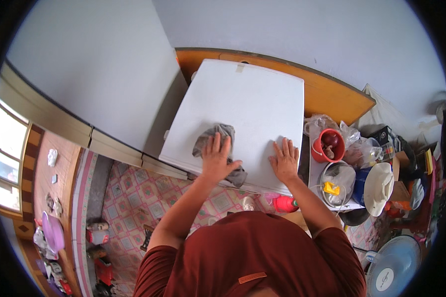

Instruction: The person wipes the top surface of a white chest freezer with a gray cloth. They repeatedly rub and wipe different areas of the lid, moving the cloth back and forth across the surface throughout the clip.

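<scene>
A white appliance with a broad flat top (252,96) stands before me. My left hand (216,157) lies flat, fingers spread, on a crumpled grey cloth (226,130) near the top's front left part. One end of the cloth hangs towards the front edge, below the thumb. My right hand (285,160) rests palm down on the bare white surface near the right edge, its fingers apart and nothing in it. A small piece of tape (240,68) sticks to the far edge of the top.
Right of the appliance, a red bucket (329,146) with round items, a lidded pot (337,184) and a white hat (379,189) crowd a low surface. A fan (394,265) stands at lower right. A tall white cabinet (93,74) rises at left. A wooden board (330,89) is behind.
</scene>
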`<state>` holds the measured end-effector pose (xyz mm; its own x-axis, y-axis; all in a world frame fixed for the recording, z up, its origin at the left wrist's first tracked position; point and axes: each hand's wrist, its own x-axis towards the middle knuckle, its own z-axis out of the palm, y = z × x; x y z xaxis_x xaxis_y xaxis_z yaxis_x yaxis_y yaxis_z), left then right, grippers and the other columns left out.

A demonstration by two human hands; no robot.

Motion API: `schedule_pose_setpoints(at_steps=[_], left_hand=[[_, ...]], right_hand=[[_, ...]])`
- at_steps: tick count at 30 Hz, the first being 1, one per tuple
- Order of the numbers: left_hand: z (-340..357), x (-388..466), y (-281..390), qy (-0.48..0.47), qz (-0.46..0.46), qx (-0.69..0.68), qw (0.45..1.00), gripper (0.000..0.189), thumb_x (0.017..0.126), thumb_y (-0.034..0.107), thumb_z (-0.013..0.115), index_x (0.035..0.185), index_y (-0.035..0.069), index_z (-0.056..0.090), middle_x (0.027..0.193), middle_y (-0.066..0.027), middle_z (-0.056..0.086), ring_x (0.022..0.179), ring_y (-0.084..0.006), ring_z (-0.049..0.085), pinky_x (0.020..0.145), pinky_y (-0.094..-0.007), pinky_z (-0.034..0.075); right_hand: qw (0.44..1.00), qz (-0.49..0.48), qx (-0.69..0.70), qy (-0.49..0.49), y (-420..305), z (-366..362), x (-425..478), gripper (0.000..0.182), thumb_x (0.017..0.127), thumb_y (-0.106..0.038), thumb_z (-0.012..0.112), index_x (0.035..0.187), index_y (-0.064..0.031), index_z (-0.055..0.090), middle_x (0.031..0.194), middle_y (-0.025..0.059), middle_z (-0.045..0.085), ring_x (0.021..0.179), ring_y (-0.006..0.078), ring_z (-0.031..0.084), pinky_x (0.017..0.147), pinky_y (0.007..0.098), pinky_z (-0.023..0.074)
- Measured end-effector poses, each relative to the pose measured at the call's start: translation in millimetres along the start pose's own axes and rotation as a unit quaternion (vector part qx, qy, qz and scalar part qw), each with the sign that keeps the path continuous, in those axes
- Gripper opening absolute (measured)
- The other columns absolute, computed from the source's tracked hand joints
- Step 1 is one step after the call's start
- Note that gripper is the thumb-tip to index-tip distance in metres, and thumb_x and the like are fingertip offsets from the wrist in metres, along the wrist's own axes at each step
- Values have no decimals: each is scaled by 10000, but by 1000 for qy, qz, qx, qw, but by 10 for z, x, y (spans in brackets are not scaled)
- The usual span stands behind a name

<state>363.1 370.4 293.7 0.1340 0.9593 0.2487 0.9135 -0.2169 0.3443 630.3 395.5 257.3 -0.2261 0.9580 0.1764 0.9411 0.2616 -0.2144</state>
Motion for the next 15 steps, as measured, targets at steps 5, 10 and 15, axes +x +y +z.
schedule_pose_setpoints(at_steps=[5,10,15], left_hand=[[226,50,113,-11,28,30,999,593,820,340,673,1348,144,488,1502,-187,233,1352,-441,245,1055,-561,270],[92,-283,-271,30,17,42,998,410,742,91,607,1148,141,626,1377,-151,440,1244,-404,429,1001,-502,380],[-249,-632,-666,29,-2,43,999,393,738,36,552,1104,145,647,1359,-145,467,1235,-394,445,994,-481,398]], right_hand=[[999,10,30,16,-27,-10,-6,543,873,-348,579,1366,-146,473,1488,208,284,1387,402,236,1113,575,153],[999,15,47,12,-53,-58,9,548,862,-345,593,1360,-145,482,1483,213,292,1383,413,241,1107,584,151],[999,13,32,11,-59,-17,3,554,862,-343,593,1368,-146,478,1490,208,283,1392,406,228,1117,576,133]])
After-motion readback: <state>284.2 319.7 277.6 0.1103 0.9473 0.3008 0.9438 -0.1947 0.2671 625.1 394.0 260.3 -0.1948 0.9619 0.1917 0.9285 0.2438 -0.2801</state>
